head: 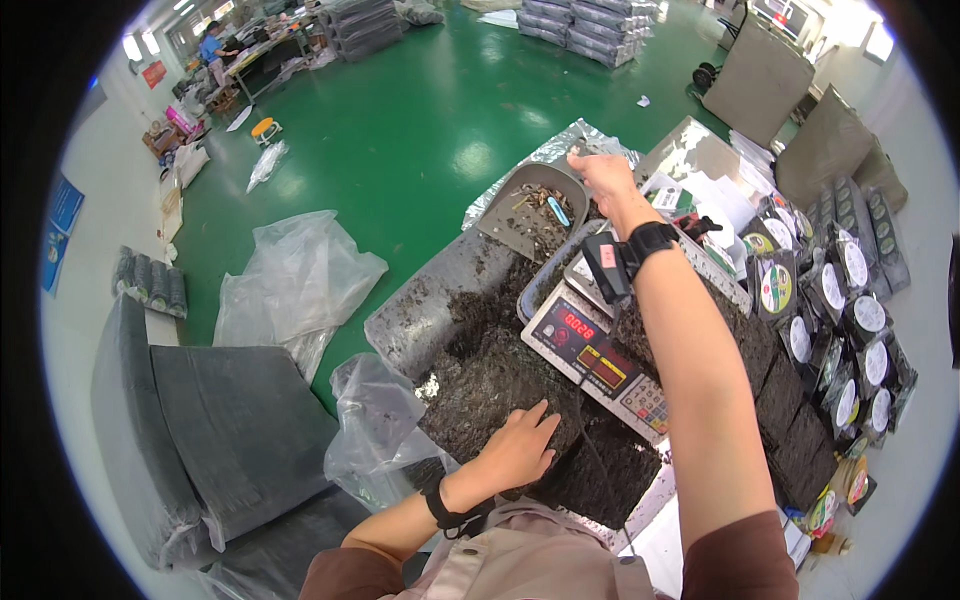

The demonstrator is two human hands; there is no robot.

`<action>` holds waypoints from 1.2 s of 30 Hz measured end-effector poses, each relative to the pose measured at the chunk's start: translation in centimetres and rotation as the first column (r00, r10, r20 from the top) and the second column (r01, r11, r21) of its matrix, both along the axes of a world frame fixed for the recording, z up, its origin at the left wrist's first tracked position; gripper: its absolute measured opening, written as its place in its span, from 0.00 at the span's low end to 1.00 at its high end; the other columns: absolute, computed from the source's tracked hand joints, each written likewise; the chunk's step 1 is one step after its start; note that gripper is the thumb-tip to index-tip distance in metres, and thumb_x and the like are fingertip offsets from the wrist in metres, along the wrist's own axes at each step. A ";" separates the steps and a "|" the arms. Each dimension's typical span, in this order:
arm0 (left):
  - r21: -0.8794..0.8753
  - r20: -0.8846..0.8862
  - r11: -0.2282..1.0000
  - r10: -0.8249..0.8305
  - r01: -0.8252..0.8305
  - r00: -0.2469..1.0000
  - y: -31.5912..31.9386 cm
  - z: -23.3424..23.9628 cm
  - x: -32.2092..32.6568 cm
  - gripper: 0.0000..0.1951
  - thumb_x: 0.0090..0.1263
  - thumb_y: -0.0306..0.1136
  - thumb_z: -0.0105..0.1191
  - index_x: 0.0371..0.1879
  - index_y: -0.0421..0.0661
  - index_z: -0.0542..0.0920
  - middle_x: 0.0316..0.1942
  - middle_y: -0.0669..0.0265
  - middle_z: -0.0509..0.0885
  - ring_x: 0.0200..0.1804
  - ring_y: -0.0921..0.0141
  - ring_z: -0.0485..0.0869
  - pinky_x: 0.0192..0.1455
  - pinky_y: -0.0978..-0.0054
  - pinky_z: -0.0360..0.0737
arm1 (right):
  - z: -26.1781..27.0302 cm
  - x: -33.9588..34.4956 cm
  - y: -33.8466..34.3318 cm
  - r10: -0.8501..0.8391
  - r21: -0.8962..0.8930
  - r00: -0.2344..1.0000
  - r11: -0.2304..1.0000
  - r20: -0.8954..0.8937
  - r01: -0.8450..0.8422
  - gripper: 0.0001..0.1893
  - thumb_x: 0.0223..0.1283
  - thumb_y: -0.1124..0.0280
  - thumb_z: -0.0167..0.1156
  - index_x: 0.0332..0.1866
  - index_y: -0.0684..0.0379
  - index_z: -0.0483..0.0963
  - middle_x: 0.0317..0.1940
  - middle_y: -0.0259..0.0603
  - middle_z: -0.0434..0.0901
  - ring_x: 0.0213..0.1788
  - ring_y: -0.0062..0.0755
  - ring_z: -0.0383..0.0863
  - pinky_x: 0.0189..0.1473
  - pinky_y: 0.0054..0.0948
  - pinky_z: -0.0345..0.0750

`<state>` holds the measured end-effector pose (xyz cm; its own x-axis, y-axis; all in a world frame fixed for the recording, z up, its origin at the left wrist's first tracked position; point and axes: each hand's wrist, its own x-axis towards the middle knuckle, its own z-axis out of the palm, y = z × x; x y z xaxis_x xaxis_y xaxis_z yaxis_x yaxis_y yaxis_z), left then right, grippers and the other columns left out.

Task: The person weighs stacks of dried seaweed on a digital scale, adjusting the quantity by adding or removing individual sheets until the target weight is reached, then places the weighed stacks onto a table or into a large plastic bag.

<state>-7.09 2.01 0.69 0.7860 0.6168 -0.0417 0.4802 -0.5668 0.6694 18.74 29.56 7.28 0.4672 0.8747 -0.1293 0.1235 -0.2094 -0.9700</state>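
My left hand (519, 448) lies palm down on a stack of dark dried seaweed sheets (487, 397), its fingers apart. Beyond it, my right hand (609, 178) is curled at the right rim of a grey dustpan (525, 217). Whether its fingers grip the dustpan is hidden. Brown scraps and a light-blue cutter (558, 211) lie inside the pan. Between my arms stands a digital scale (592, 360) with lit red digits. A grey-blue tray (534, 296) sits beside its weighing plate, partly covered by my right wrist. More dark seaweed (600, 480) lies below the scale.
Clear plastic bags (379, 427) hang by the table's left side. Round-labelled seaweed packets (776, 289) crowd the right side, near seaweed stacks (795, 442). Wrapped grey bundles (225, 427) stand at lower left. A plastic sheet (296, 277) covers some green floor. A person (212, 49) works far off.
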 end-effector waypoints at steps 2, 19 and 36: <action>-0.007 -0.012 1.000 -0.014 0.014 1.000 0.2 0.3 0.3 0.25 0.55 0.31 0.57 0.54 0.39 0.71 0.58 0.43 0.68 0.52 0.48 0.71 0.55 0.60 0.72 | 2.5 -1.1 -4.2 0.116 0.103 0.972 0.990 -0.206 -0.096 0.14 0.57 0.67 0.61 0.40 0.70 0.75 0.38 0.45 0.80 0.44 0.34 0.80 0.51 0.33 0.74; -0.027 0.224 0.998 -0.051 0.059 0.973 2.4 1.4 -2.1 0.14 0.53 0.20 0.54 0.40 0.41 0.79 0.46 0.53 0.78 0.41 0.57 0.81 0.43 0.68 0.79 | -11.7 -10.8 -38.7 0.393 -0.339 0.907 0.841 -0.149 -0.420 0.20 0.51 0.57 0.67 0.22 0.67 0.76 0.17 0.41 0.79 0.22 0.25 0.81 0.26 0.25 0.76; -0.794 0.158 0.570 0.531 -0.212 0.833 6.1 1.2 -8.4 0.12 0.59 0.22 0.59 0.32 0.48 0.68 0.22 0.79 0.69 0.24 0.85 0.65 0.22 0.86 0.60 | -12.4 -10.1 -40.9 0.161 -0.080 0.764 0.960 -0.625 -0.268 0.11 0.56 0.71 0.62 0.34 0.62 0.66 0.27 0.39 0.78 0.27 0.23 0.79 0.29 0.23 0.78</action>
